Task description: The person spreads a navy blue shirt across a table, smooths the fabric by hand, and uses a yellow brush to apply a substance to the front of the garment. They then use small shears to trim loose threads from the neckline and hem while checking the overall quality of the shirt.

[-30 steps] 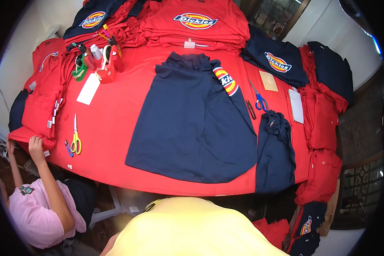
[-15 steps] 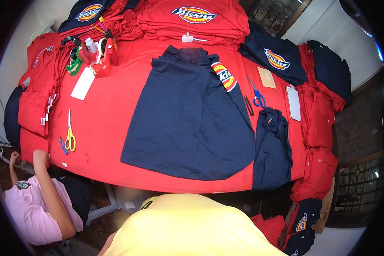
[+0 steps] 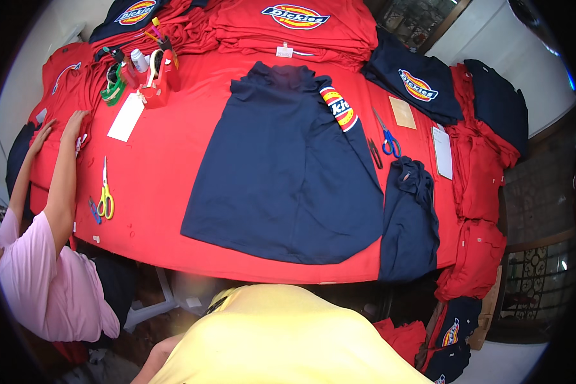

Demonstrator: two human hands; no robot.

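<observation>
Neither of my hands is in the picture; only part of my left arm [image 3: 162,358] shows at the lower edge, beside my yellow shirt. In front of me a navy long-sleeved garment [image 3: 262,173] lies spread flat, collar end away from me. A red, yellow and white printed patch [image 3: 339,109] runs down its right sleeve. Right of it lies a smaller bunched navy garment [image 3: 408,217]. Blue-handled scissors [image 3: 390,143] and dark thread snips [image 3: 375,153] rest between the garment and a brown card [image 3: 402,112].
Left lie yellow-handled scissors [image 3: 105,198], blue snips [image 3: 95,210] and a white card [image 3: 127,118], near a red tape dispenser [image 3: 153,96]. Folded red shirts [image 3: 294,38] and navy shirts [image 3: 411,77] ring the red-covered table [image 3: 153,185]. At left a co-worker in pink [image 3: 51,275] touches a red stack.
The co-worker at left has reached forward, both hands now on the red stack. My view has shifted slightly. The garments on the table lie as before.
</observation>
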